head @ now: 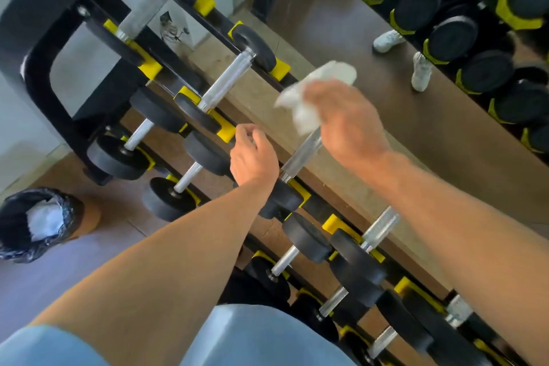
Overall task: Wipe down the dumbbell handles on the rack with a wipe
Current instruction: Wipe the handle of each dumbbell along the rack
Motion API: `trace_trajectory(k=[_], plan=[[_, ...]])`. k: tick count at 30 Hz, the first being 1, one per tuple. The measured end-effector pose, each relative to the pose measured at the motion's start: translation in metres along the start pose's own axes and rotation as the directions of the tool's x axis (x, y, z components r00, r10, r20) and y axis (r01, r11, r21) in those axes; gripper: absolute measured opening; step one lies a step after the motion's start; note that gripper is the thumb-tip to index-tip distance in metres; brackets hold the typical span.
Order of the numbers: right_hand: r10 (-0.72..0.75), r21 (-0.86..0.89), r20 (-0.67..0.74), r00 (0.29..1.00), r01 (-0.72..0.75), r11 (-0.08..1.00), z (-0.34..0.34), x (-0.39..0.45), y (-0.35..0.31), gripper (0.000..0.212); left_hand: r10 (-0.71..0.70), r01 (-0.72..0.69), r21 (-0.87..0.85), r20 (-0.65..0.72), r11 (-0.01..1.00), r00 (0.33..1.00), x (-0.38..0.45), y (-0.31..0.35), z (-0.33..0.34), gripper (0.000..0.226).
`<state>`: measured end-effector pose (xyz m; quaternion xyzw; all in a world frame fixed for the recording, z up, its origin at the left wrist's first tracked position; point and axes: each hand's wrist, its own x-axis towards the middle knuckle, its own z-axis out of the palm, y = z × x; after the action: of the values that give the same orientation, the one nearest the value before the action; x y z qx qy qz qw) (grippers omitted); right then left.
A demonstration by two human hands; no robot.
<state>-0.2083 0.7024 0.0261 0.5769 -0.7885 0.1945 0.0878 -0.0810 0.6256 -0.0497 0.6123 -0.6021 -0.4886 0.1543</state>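
So your right hand has the wipe bunched up in its fingers, right at the far end of a knurled dumbbell handle on the top tier of the rack. It's blurry, so I can't tell if the wipe is actually touching the steel or just above it. Your left hand is loosely curled with nothing in it, hovering just beside the yellow cradle near the same dumbbell.

Handling-wise: the wipe is soft and floppy, weighs nothing, and looks like it'll bunch wherever you squeeze. I'd wrap it around the bar and grip through it, not dab with a loose corner. The knurling is rough, so expect it to drag and maybe snag or shred a thin wipe. The dumbbells themselves are surely heavy and sit in their cradles, so no need to lift; at most you'd steady one by its black head if it rolls. More handles wait further along the rack.
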Motion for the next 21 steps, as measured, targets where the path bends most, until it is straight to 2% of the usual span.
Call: trace_trajectory(k=[1,2,3,4,7,9,10,11,12,13,14,15,16,17,18,19,20,21], plan=[[-0.171,-0.098,0.197,0.965,0.193,0.976,0.011,-0.01,0.01,0.039,-0.001,0.001,0.007,0.004,1.0,1.0,0.0,0.0,0.0,0.022],[-0.176,-0.136,0.422,0.889,0.254,0.958,0.024,-0.026,0.021,0.048,0.003,-0.003,0.012,0.002,1.0,1.0,0.0,0.0,0.001,0.023],[-0.105,-0.149,0.549,0.829,0.221,0.964,0.032,-0.038,0.025,0.052,0.008,-0.008,0.012,-0.003,1.0,1.0,0.0,0.0,0.001,0.023],[-0.03,-0.141,0.579,0.815,0.136,0.981,0.037,-0.05,0.023,0.052,0.012,-0.012,0.01,-0.004,1.0,1.0,0.001,0.0,0.002,0.024],[0.093,-0.01,0.498,0.862,-0.101,0.995,0.043,-0.077,-0.006,0.049,0.015,-0.015,-0.005,-0.004,1.0,1.0,0.001,-0.001,0.002,0.026],[0.149,0.113,0.526,0.838,-0.242,0.964,0.038,-0.086,-0.035,0.048,0.012,-0.012,-0.028,-0.014,1.0,1.0,0.002,-0.004,0.002,0.027],[0.238,0.171,0.541,0.807,-0.382,0.908,0.034,-0.087,-0.044,0.042,0.012,-0.013,-0.041,-0.014,0.999,1.0,0.002,-0.005,0.002,0.028],[0.379,0.234,0.56,0.737,-0.579,0.781,0.03,-0.082,-0.05,0.035,0.015,-0.015,-0.053,-0.014,0.998,1.0,0.002,-0.005,0.002,0.029],[0.523,0.327,0.56,0.642,-0.752,0.573,0.028,-0.072,-0.052,0.031,0.017,-0.018,-0.064,-0.016,0.998,1.0,0.002,-0.005,0.002,0.03],[0.647,0.409,0.549,0.529,-0.845,0.345,0.024,-0.056,-0.051,0.032,0.019,-0.02,-0.068,-0.02,0.997,1.0,0.001,-0.004,0.002,0.031],[0.74,0.489,0.492,0.459,-0.849,0.201,0.021,-0.039,-0.046,0.034,0.017,-0.019,-0.066,-0.024,0.998,1.0,0.002,-0.004,0.003,0.031],[0.789,0.555,0.402,0.464,-0.809,0.193,0.017,-0.024,-0.038,0.034,0.01,-0.011,-0.061,-0.024,0.998,1.0,0.002,-0.004,0.003,0.03],[0.789,0.581,0.285,0.544,-0.753,0.309,0.01,-0.007,-0.033,0.033,-0.003,0.002,-0.057,-0.023,0.998,1.0,0.002,-0.003,0.002,0.029],[0.717,0.553,0.137,0.683,-0.654,0.517,0.004,0.004,-0.029,0.031,-0.013,0.012,-0.053,-0.021,0.999,1.0,0.002,-0.003,0.002,0.029],[0.538,0.414,-0.001,0.843,-0.489,0.768,0.001,0.012,-0.024,0.026,-0.017,0.016,-0.049,-0.019,0.999,1.0,0.003,-0.003,0.002,0.028],[0.26,0.203,-0.032,0.965,-0.249,0.947,0.003,0.015,-0.015,0.023,-0.017,0.017,-0.044,-0.017,0.999,1.0,0.004,-0.004,0.002,0.028],[-0.001,0.015,0.083,0.997,0.0,1.0,0.011,0.012,-0.002,0.029,-0.016,0.016,-0.042,-0.015,0.999,1.0,0.004,-0.004,0.002,0.027],[-0.115,-0.098,0.293,0.949,0.149,0.984,0.018,0.005,0.008,0.036,-0.015,0.015,-0.043,-0.014,0.999,1.0,0.004,-0.004,0.003,0.027]])
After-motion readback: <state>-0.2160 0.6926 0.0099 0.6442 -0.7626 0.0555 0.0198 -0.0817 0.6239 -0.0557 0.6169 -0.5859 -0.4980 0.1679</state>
